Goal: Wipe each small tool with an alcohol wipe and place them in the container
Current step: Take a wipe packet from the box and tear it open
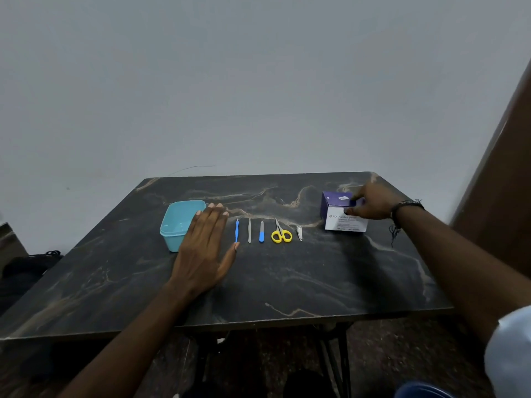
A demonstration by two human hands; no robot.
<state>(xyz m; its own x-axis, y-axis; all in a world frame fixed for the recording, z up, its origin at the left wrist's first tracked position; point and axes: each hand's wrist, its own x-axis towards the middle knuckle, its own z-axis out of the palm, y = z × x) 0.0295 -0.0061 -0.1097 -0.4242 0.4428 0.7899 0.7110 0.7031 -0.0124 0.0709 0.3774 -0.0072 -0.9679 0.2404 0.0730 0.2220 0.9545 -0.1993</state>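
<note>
On the bench, your right hand grips the wipe box, left hand flat; a hasty tug could topple it onto the clipper.

Teal container, yellow-handled scissors, purple-and-white wipe box, dark marbled table.

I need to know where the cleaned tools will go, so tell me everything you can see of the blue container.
The container is a small teal tub, plastic by its look, roughly rectangular with rounded corners and a rim. It stands upright and open, with no lid on it and nothing visible inside. It sits on the dark table, left of the row of tools. The left hand covers its right edge; contact is unclear.
</note>
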